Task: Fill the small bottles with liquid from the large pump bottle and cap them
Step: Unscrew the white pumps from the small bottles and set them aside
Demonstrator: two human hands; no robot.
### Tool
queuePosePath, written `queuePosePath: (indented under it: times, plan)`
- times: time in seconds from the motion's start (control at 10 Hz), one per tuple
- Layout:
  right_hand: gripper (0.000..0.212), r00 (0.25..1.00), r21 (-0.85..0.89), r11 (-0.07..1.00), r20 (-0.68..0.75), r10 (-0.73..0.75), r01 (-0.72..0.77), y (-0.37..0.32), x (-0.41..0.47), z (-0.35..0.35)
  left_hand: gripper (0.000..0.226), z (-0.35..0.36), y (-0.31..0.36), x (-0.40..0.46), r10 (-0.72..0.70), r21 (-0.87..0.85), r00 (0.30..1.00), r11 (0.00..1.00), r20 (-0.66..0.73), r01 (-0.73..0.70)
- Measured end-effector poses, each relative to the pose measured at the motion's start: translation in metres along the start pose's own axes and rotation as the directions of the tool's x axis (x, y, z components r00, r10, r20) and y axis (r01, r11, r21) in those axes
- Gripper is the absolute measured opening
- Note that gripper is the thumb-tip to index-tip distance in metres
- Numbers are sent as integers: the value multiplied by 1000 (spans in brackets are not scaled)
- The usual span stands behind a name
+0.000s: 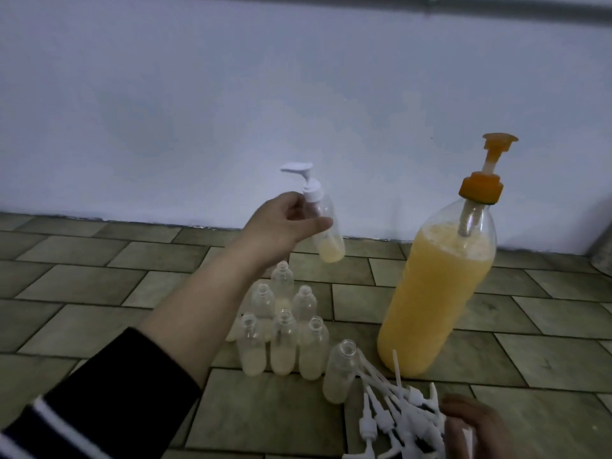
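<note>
Bottle-capping, mid-run: my left hand (288,223) grips capped small bottle (326,226) aloft at 12 o'clock of uncapped cluster (281,329), likely carrying it clear of unfinished ones. Right hand (477,429) rests on pump-cap pile (397,412) at 5 o'clock, grip unclear. Large pump bottle (433,293) stands at 3 o'clock, within reach.

Lighting is dim, flat and cool, with a bluish cast over the wall (298,94). No distinct source is visible; shadows on the tiled floor (99,276) are faint and soft-edged. No glare noted. Overall sharpness is low and compression-soft. Motion blur affects the striped sleeve (82,409) at lower left and the right hand (477,429) at the bottom edge. Wide-angle distortion bows the pipe (496,8) along the top.
</note>
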State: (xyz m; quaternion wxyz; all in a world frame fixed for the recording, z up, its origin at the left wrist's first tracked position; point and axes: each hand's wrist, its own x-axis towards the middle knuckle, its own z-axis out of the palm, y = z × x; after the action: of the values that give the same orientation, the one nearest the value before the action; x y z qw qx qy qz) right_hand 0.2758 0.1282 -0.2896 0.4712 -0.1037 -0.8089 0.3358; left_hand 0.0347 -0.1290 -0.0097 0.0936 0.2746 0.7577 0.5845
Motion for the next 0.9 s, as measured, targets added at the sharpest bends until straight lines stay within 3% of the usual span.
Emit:
queuePosePath:
  times: [0.1, 0.2, 0.3, 0.4, 0.5, 0.6, 0.7, 0.8, 0.9]
  plan:
    - [33, 994, 26, 994, 44, -103, 102, -195, 99, 7, 30, -6, 8, -31, 21, -340, 1000, 940, -24, -27]
    - [30, 997, 33, 998, 59, 44, -46, -229, 100, 6, 43, -2, 5, -65, -73, -547, 996, 833, 42, 84]
    - [32, 971, 257, 940, 147, 191, -224, -260, 130, 4, 45, 8, -3, -94, -128, -403, 987, 902, 94, 156]
    - [38, 920, 317, 883, 303, 250, -345, -286, 157, 13, 46, 18, -11, -108, -79, -385, 992, 916, 99, 112]
    - [46, 896, 287, 893, 383, 225, -347, -301, 167, 28, 42, 22, -11, -113, -26, -361, 993, 930, 116, 66]
    - [39, 892, 321, 873, 385, 235, -368, -299, 167, 38, 43, 18, -10, -116, -37, -372, 990, 924, 138, 87]
    - [51, 881, 327, 847, 373, 291, -419, -299, 167, 44, 36, 15, -9, -118, -25, -359, 988, 930, 152, 79]
    - [45, 845, 334, 821, 445, 296, -464, -305, 168, 45, 32, 17, -9, -123, -3, -423, 985, 903, 174, 77]
    - [36, 759, 389, 735, 599, 255, -555, -311, 173, 37, 44, 15, -8, -129, -49, -596, 959, 774, 279, 213]
